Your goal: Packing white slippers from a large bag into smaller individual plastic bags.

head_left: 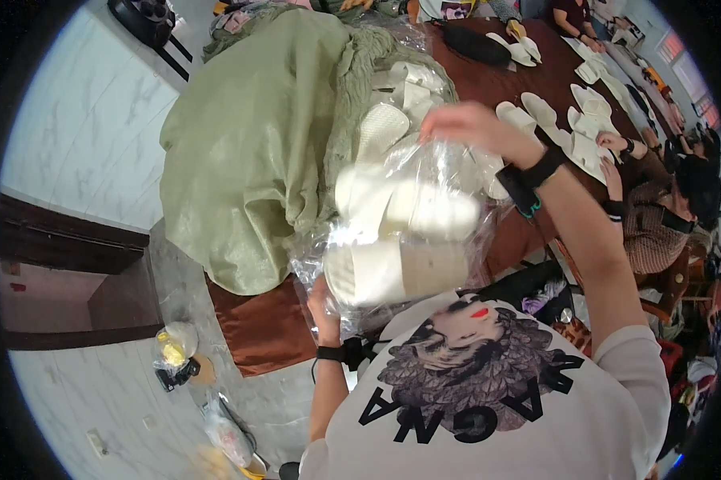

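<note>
A clear plastic bag (488,240) with white slippers (368,272) in it lies in front of my chest, at the near side of a brown-covered table. My left hand (322,310) grips the bag's left edge, its fingers partly behind the film. Above the bag, my right hand (476,132) is slightly blurred, with its fingers closed at the stretched-up film. More white slippers (383,128) lie just beyond, in the mouth of a large green sack (248,152). Glare on the film hides part of the slippers.
Pairs of white slippers (588,120) lie along the brown tablecloth (528,240) to the right, where other people work. A black pouch-like item (474,44) is at the far side. Plastic bags (228,432) sit on the floor at left, near a marbled wall (72,400).
</note>
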`<state>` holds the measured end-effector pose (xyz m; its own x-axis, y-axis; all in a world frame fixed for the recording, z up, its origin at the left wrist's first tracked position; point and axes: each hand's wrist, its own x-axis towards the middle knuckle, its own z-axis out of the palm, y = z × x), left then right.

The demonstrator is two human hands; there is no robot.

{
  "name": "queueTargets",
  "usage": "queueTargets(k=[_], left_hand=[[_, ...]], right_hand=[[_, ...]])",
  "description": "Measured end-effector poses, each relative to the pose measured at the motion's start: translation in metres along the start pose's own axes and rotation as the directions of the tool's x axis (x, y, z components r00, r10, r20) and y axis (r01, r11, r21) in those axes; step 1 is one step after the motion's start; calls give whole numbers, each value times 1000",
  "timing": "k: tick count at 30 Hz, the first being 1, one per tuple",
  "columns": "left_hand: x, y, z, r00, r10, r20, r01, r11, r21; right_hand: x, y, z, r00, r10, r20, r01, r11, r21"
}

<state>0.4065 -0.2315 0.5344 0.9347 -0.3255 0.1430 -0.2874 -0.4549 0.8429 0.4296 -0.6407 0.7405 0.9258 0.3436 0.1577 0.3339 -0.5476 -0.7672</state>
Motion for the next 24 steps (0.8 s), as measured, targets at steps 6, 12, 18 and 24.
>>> queueTargets(k=[6, 12, 18, 24], left_hand=[[-5, -17, -10, 973, -228, -34, 212, 943, -257], [-7, -31, -7, 954, -290, 78, 294, 955, -48], [-10, -40, 6, 954, -232, 188, 218, 972, 93], [-3, 3, -2, 984, 160, 79, -175, 957, 232]], right_hand=[[-58, 35, 89, 896, 224, -384, -203, 975, 94], [-119, 53, 162, 777, 621, -103, -514, 720, 465], [-126, 74, 221, 803, 577, -151, -542, 812, 216], [-124, 62, 199, 943, 307, -131, -301, 951, 68]])
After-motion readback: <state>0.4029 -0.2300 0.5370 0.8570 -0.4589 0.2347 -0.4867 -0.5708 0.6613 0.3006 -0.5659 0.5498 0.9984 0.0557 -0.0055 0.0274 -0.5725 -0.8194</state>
